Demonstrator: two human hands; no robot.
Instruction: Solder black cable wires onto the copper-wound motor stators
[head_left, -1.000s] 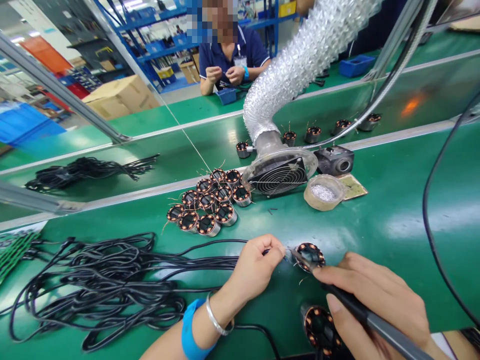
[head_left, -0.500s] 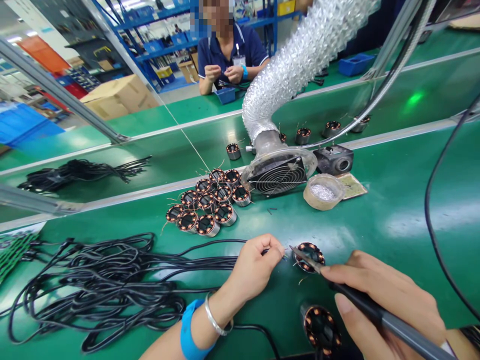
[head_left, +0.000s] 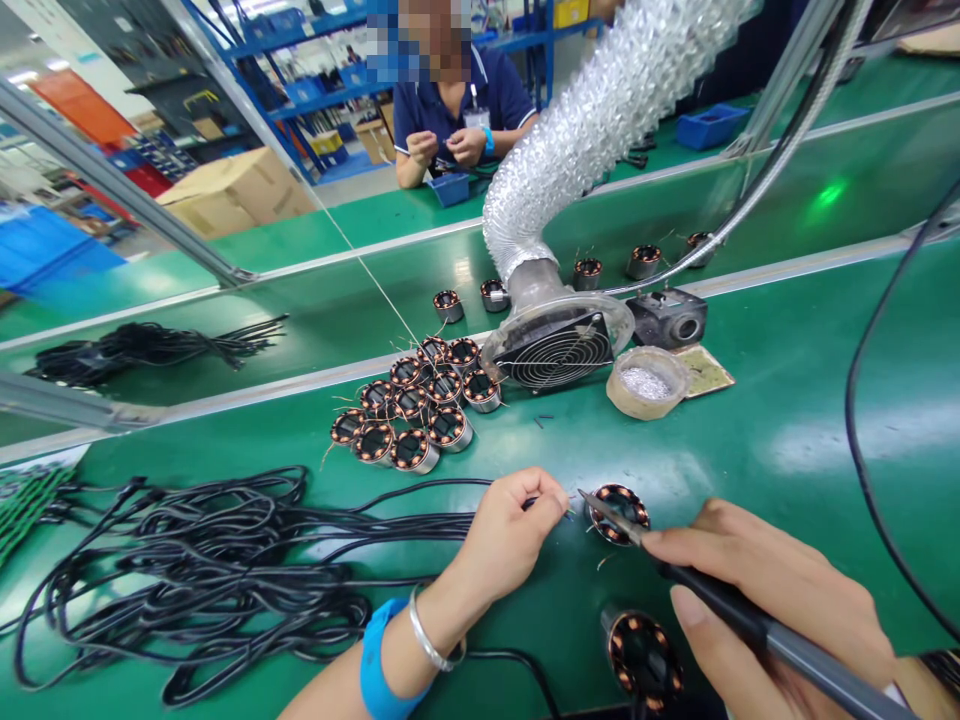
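Observation:
My left hand (head_left: 517,525) is closed in a pinch on the end of a black cable, with thin wire ends (head_left: 568,512) poking out past the fingertips. My right hand (head_left: 780,600) grips a soldering iron (head_left: 720,600) by its black and grey handle. Its pointed metal tip lies over the left rim of a motor stator (head_left: 619,515) with copper windings. The tip is close to the wire ends; whether they touch, I cannot tell. A second stator (head_left: 643,655) sits nearer me, beside the right thumb. Loose black cables (head_left: 217,570) lie in a tangle to the left.
Several stators (head_left: 412,405) are grouped on the green bench behind my left hand. A fume extractor (head_left: 559,350) with a silver duct, an iron stand (head_left: 670,318) and a tub of silvery bits (head_left: 647,384) stand at the back. Across the bench sits a co-worker (head_left: 465,110).
The row of stators on the strip behind the bench has shifted left, along with the cable bundle there. My hands and the soldering iron hold almost the same position.

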